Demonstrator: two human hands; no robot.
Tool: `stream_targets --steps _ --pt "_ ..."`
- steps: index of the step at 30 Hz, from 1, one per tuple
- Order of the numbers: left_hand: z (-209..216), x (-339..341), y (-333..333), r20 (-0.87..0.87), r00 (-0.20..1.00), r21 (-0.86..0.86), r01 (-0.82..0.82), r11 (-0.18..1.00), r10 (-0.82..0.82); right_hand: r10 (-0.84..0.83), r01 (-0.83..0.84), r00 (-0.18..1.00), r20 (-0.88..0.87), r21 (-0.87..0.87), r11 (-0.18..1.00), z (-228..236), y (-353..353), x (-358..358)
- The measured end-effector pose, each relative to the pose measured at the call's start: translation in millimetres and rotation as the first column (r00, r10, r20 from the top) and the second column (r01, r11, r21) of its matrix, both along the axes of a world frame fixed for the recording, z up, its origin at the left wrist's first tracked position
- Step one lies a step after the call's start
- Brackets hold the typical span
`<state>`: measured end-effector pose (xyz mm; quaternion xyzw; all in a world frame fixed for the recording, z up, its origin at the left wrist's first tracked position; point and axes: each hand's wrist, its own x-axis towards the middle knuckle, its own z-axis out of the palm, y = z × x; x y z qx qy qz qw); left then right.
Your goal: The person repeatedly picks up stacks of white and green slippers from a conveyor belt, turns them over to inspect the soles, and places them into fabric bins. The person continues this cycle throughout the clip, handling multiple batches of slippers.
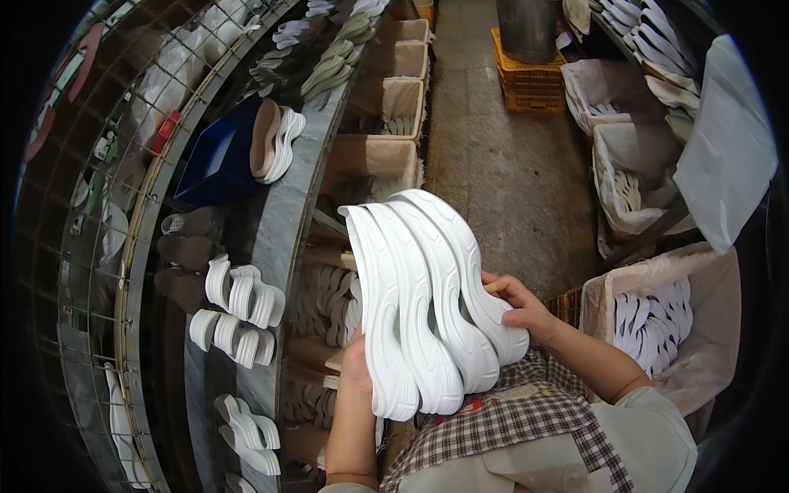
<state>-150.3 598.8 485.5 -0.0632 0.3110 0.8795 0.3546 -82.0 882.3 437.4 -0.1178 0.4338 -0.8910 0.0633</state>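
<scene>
A row of several white shoe soles (427, 304) is held up in front of me, side by side with their wavy sidewalls facing up. My right hand (526, 311) grips the heel end of the rightmost sole, thumb on top and fingers behind it. Against the lower left side of the row is my left hand (357, 361); its fingers disappear beneath the soles, which it supports. On the grey bench to my left lie more white soles (242, 296) in stacked groups, with another white group (248, 433) nearer me.
Left, a grey bench (283, 189) carries a blue crate (220, 156), brown shoe forms (187, 248) and green soles (339, 59). Lined bins (415, 148) stand beneath it. A lined bin of white soles (723, 329), orange crates (534, 97) and a hanging whitish sheet (727, 148) are right of the aisle.
</scene>
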Motion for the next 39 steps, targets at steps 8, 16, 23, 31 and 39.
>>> stream_targets --steps 8,16,23,31,39 --pt "-2 -2 9 -0.002 1.0 -0.003 -0.002 1.0 0.002 -0.012 0.018 0.999 0.046 -0.136 0.991 -11 1 4" --pt "-4 -2 16 0.001 1.0 0.015 0.028 1.0 -0.028 -0.089 0.091 0.992 -0.088 0.015 0.996 -8 -5 7" --pt "-6 -1 20 0.005 0.999 0.047 0.048 0.998 -0.048 -0.102 0.112 0.979 -0.177 0.048 0.993 1 -9 7" --pt "-13 3 32 0.019 0.995 0.106 0.098 0.99 -0.1 0.002 0.17 0.907 -0.421 0.371 0.913 58 -14 1" --pt "-22 4 49 -0.009 0.987 0.279 0.156 0.947 -0.16 -0.033 0.118 0.947 -0.319 0.252 0.961 85 -33 -3"
